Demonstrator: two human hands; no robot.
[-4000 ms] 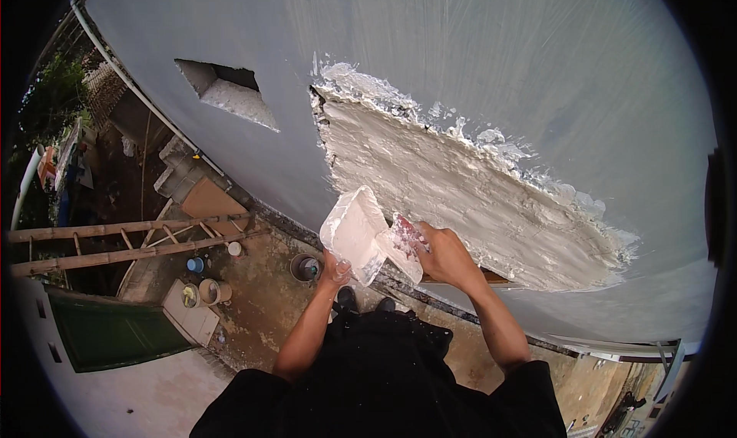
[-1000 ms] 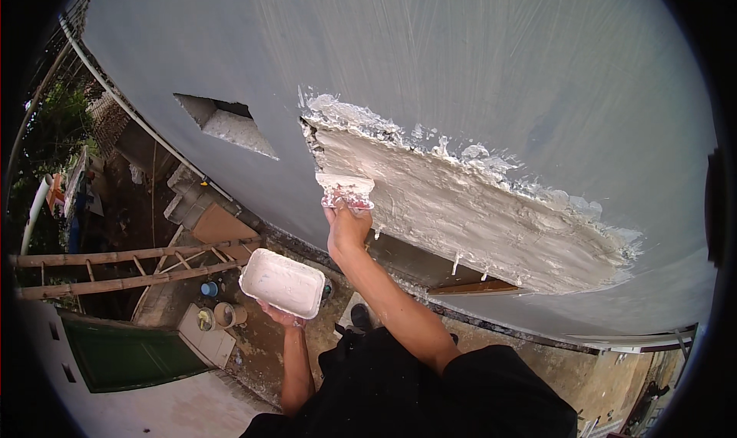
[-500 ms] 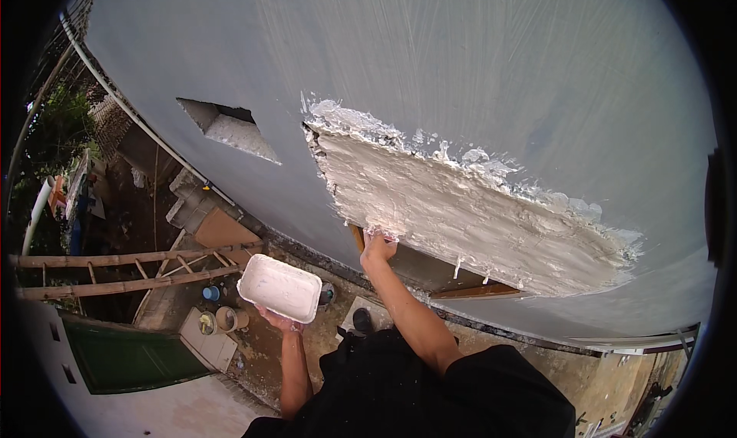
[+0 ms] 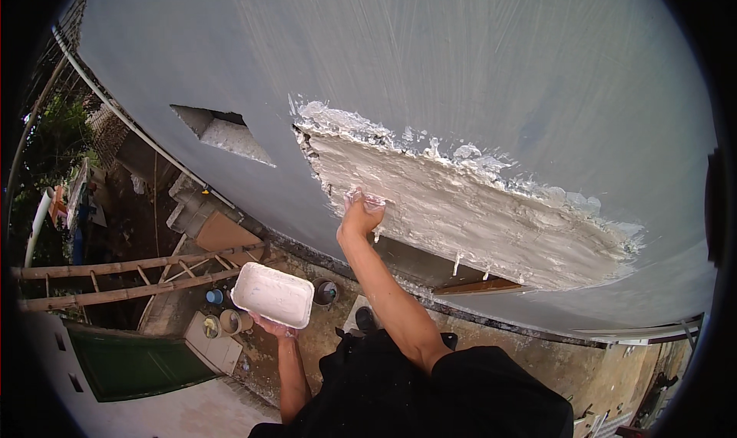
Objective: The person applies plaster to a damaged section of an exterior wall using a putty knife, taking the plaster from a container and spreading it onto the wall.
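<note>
In my left hand (image 4: 274, 327) is a white rectangular tray (image 4: 272, 294), gripped by its near edge; a pale, creamy layer of plaster coats its inside. My right hand (image 4: 359, 215), smeared white, is against the left end of a rough patch of wet plaster (image 4: 468, 204) on the grey wall (image 4: 399, 62). Its fingers are closed, and what they hold is hidden by the hand and the smears. Thick ragged plaster lines the patch's upper edge, and drips hang from its lower edge above an opening (image 4: 422, 263) in the wall.
Left of the patch, the wall has a small square recess (image 4: 230, 138). A bamboo ladder (image 4: 115, 284) lies across the left side. Below stand a blue cup (image 4: 214, 295), small buckets (image 4: 230, 321) and a dark bucket (image 4: 326, 290). A green door panel (image 4: 138, 361) is at lower left.
My right hand has moved up and slightly left, from the patch's lower edge onto its face. The tray in my left hand has shifted slightly left and down in the view.
</note>
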